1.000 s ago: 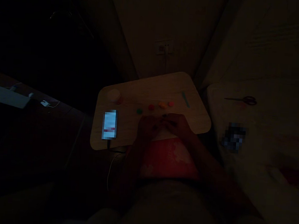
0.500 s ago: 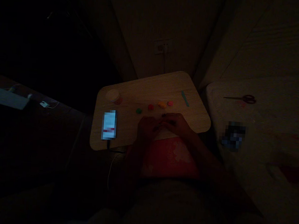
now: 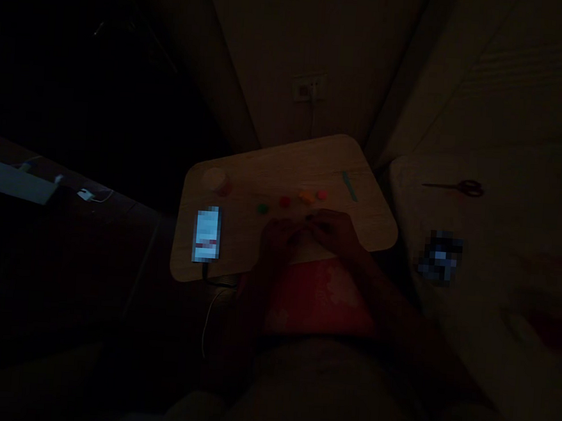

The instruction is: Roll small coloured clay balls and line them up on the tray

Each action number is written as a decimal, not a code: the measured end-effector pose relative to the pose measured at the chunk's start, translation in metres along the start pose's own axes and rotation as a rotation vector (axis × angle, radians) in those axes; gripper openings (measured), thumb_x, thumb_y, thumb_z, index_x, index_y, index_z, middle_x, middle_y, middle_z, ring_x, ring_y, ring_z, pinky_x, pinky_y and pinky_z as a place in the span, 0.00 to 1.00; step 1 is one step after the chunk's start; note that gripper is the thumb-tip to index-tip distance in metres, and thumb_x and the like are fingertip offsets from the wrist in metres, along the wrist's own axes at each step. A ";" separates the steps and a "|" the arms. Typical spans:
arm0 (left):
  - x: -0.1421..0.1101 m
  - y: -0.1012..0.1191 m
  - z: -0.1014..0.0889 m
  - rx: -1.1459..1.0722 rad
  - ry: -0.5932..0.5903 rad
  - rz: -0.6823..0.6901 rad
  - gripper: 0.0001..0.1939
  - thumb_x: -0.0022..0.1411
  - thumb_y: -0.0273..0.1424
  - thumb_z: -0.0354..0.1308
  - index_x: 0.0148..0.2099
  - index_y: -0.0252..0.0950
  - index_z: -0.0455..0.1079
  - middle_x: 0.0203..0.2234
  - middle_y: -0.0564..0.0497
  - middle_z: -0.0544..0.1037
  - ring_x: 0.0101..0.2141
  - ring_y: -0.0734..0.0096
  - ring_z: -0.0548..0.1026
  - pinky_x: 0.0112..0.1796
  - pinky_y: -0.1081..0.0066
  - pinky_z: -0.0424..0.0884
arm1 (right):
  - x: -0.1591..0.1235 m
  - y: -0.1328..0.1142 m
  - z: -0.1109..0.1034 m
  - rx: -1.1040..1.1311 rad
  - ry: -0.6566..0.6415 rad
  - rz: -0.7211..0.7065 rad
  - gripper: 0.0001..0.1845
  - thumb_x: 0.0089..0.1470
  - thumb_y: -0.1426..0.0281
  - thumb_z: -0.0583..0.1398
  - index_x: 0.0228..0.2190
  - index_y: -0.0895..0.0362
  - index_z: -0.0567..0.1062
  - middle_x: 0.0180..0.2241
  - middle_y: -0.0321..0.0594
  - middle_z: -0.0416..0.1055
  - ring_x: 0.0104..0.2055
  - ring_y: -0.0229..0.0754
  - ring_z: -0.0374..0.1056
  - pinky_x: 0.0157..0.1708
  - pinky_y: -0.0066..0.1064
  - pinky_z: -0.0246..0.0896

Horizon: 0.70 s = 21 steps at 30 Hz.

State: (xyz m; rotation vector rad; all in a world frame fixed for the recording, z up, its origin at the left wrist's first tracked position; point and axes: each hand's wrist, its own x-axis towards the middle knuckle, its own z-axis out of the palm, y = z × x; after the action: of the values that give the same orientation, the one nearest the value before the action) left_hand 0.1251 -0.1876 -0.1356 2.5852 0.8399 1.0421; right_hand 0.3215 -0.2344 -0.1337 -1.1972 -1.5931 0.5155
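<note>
Near the front edge of the small wooden table, my left hand and my right hand meet with their fingers curled together. Whatever lies between the fingertips is too dark to make out. Just beyond the hands sits a row of small coloured lumps that look like modelling clay: a green lump, a red lump, an orange lump and a pink lump. A flat teal stick-like tool lies to their right.
A lit phone lies at the table's left with a cable below it. Behind it stands a pale-lidded tub. Scissors and a blurred dark object lie on a pale surface at right. A wall socket holds a plug.
My right hand's fingers have lifted and bent slightly, and the fingertips of both hands have shifted a little against each other. The lumps, tool and phone stay in place.
</note>
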 end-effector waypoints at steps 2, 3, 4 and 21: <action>0.001 0.001 -0.003 -0.079 0.009 -0.071 0.12 0.71 0.33 0.56 0.43 0.37 0.81 0.34 0.45 0.84 0.35 0.64 0.79 0.42 0.64 0.72 | 0.001 0.000 -0.001 -0.049 0.120 0.025 0.09 0.58 0.69 0.62 0.29 0.56 0.82 0.27 0.39 0.75 0.27 0.39 0.68 0.30 0.31 0.61; 0.002 0.002 -0.004 -0.121 0.024 -0.109 0.12 0.70 0.33 0.57 0.42 0.36 0.81 0.34 0.45 0.84 0.36 0.64 0.79 0.41 0.64 0.73 | 0.001 0.000 -0.002 -0.073 0.203 0.050 0.09 0.58 0.69 0.62 0.28 0.56 0.81 0.27 0.39 0.75 0.28 0.40 0.68 0.30 0.31 0.61; 0.002 0.002 -0.006 -0.159 0.043 -0.150 0.11 0.70 0.33 0.57 0.42 0.36 0.81 0.34 0.45 0.84 0.36 0.64 0.80 0.41 0.65 0.74 | 0.001 0.000 -0.002 -0.090 0.282 0.075 0.10 0.59 0.70 0.61 0.27 0.56 0.80 0.26 0.39 0.75 0.28 0.40 0.68 0.30 0.32 0.61; 0.008 0.005 -0.011 -0.448 0.108 -0.503 0.07 0.64 0.33 0.65 0.41 0.36 0.81 0.35 0.48 0.86 0.35 0.67 0.82 0.39 0.71 0.77 | 0.000 0.002 -0.002 -0.058 0.199 0.048 0.14 0.62 0.67 0.62 0.47 0.53 0.84 0.43 0.44 0.84 0.41 0.46 0.79 0.42 0.37 0.73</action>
State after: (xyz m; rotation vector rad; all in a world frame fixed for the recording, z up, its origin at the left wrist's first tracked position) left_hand 0.1243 -0.1876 -0.1214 1.8343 1.0641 1.0662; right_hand 0.3243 -0.2339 -0.1341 -1.2920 -1.4209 0.3704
